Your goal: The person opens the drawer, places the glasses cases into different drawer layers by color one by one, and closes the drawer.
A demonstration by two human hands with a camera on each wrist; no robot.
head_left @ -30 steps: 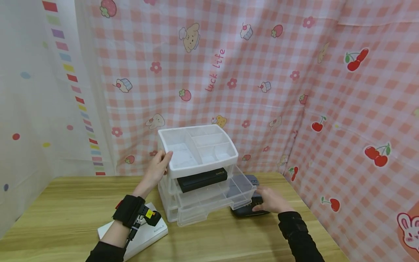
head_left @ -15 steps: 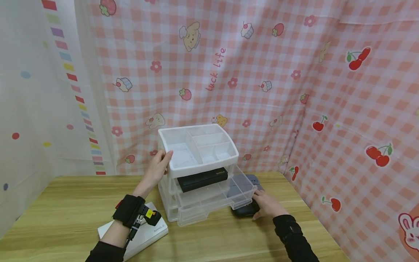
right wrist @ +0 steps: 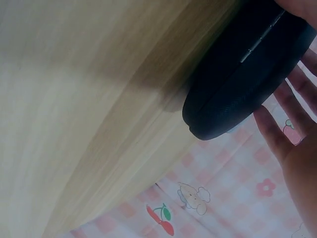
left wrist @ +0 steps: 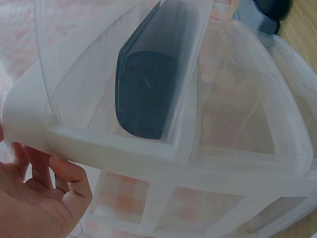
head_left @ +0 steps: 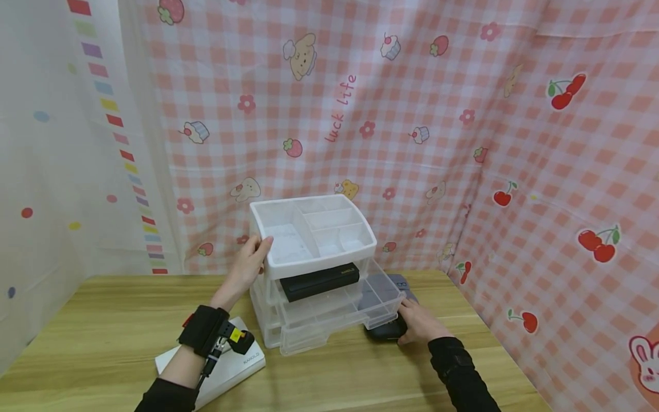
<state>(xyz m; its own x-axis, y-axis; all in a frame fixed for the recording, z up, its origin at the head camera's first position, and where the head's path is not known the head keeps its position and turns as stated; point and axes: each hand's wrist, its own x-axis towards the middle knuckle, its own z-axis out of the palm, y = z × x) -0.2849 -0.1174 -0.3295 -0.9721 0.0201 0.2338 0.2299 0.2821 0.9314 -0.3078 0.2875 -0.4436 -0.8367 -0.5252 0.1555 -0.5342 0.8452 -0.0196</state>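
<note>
1. One wooden surface (head_left: 103, 320) carries everything, backed by a pink checked curtain (head_left: 412, 114).
2. One clear plastic organizer (head_left: 314, 269) stands mid-surface, with a white divided tray on top and two clear drawers pulled partly out toward the person.
3. One white box (head_left: 242, 366) lies flat near the front left, partly under the left forearm.
4. One long black box (head_left: 319, 282) lies in the upper drawer; the left wrist view shows its rounded end through the clear wall (left wrist: 146, 94).
5. One dark case (head_left: 383, 331) sits on the surface just right of the lower drawer, partly hidden behind it.
6. Left hand (head_left: 249, 264) holds the organizer's top left corner, fingers curled over the tray rim.
7. Right hand (head_left: 419, 321) grips the case, fingers wrapped round its rounded edge (right wrist: 247, 74).
</note>
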